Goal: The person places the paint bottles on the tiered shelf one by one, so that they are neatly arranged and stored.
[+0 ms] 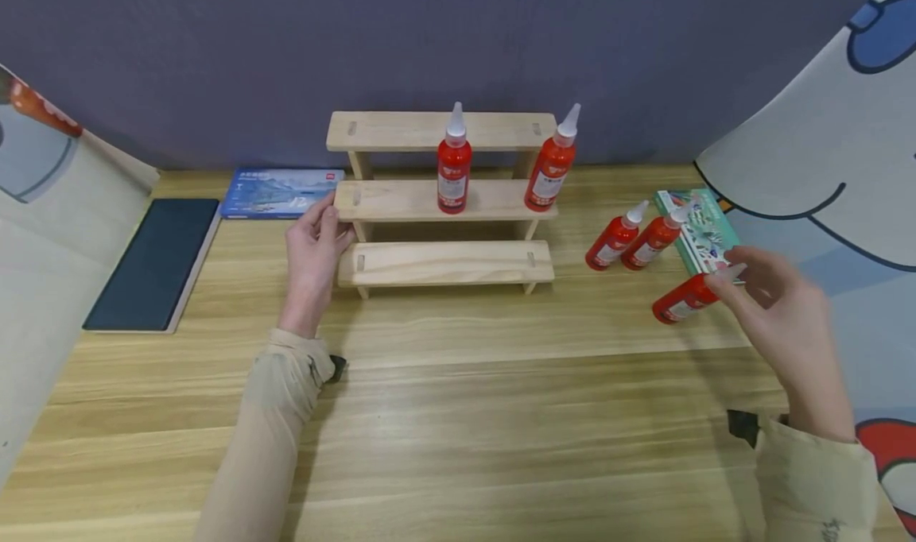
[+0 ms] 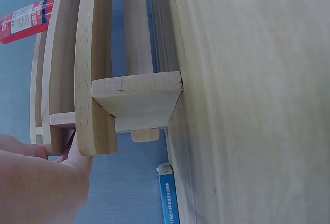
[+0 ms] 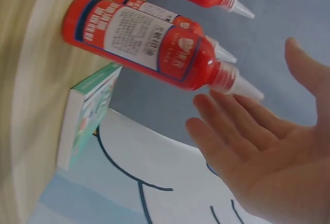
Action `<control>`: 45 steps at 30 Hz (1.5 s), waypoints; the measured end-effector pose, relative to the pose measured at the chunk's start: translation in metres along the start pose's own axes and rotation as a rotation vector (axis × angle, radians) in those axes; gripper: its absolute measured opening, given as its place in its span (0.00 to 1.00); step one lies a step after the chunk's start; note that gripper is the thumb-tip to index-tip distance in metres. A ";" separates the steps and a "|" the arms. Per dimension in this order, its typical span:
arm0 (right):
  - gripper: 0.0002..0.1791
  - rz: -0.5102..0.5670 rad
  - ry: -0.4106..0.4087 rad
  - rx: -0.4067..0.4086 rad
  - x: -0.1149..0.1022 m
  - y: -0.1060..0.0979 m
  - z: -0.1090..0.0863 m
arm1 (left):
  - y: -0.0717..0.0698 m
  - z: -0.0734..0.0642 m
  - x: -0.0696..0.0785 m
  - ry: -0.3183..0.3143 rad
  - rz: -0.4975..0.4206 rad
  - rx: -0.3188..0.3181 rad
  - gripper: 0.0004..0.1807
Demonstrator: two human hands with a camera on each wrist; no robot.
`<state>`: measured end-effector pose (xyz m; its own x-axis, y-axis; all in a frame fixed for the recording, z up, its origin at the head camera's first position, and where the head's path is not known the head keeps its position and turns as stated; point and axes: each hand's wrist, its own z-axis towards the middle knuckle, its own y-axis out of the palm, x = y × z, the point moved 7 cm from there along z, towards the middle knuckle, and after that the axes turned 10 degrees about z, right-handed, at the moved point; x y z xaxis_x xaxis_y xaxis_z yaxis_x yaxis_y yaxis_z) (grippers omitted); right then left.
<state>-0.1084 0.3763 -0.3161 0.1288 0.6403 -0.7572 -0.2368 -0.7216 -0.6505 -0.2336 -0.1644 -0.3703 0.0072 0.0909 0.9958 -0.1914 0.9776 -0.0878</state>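
A three-tier wooden stand [image 1: 447, 264] is near the back of the table. My left hand [image 1: 312, 248] grips the left end of its middle tier; the left wrist view shows the thumb and fingers around that end. Two red squeeze bottles with whitish pointed nozzles, one at centre [image 1: 452, 178] and one at the right end [image 1: 549, 175], stand on the middle tier. Beside the stand are two similar bottles [image 1: 611, 244], close together. Nearer me is another red bottle [image 3: 139, 44]. My right hand [image 3: 268, 152] has its fingers extended and spread at that bottle's nozzle, the thumb held apart.
A dark-covered book [image 1: 153, 264] lies at the left, with a flat blue box [image 1: 279, 192] behind it. Behind the right-hand bottles is a green patterned box [image 1: 704, 224]. A dark blue backdrop [image 1: 444, 41] rises behind the table, and printed cloth [image 1: 809, 176] hangs on the right.
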 end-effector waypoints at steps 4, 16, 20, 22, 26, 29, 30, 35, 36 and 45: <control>0.37 -0.007 0.006 -0.017 0.008 0.002 -0.001 | 0.000 0.000 0.000 0.006 -0.003 0.001 0.24; 0.41 0.018 -0.002 -0.050 0.027 0.011 0.001 | 0.000 0.001 -0.002 -0.002 -0.020 0.006 0.24; 0.42 0.029 -0.007 -0.069 0.030 0.015 0.001 | -0.001 0.001 -0.002 0.001 -0.009 0.007 0.24; 0.43 0.029 -0.002 -0.080 0.032 0.016 0.001 | 0.000 0.000 -0.001 0.003 0.001 0.008 0.24; 0.43 0.016 0.015 -0.083 0.034 0.016 0.001 | 0.000 0.001 -0.001 0.005 0.001 0.007 0.24; 0.42 0.021 0.018 -0.075 0.035 0.016 0.002 | 0.000 0.001 0.000 0.005 -0.004 0.007 0.24; 0.41 0.027 0.020 -0.072 0.036 0.016 0.001 | 0.000 0.001 0.000 0.006 -0.005 0.006 0.24; 0.37 0.049 0.005 -0.050 0.037 0.015 0.000 | 0.000 0.001 -0.002 0.007 -0.001 0.010 0.24; 0.36 0.054 0.001 -0.047 0.037 0.014 0.000 | 0.000 0.001 -0.002 0.007 0.000 0.011 0.24; 0.34 0.016 -0.001 -0.042 0.037 0.015 0.002 | 0.000 0.001 -0.001 0.003 -0.003 0.011 0.24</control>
<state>-0.1090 0.3895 -0.3533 0.1242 0.6287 -0.7677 -0.1979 -0.7425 -0.6400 -0.2346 -0.1652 -0.3715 0.0110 0.0885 0.9960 -0.2018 0.9758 -0.0845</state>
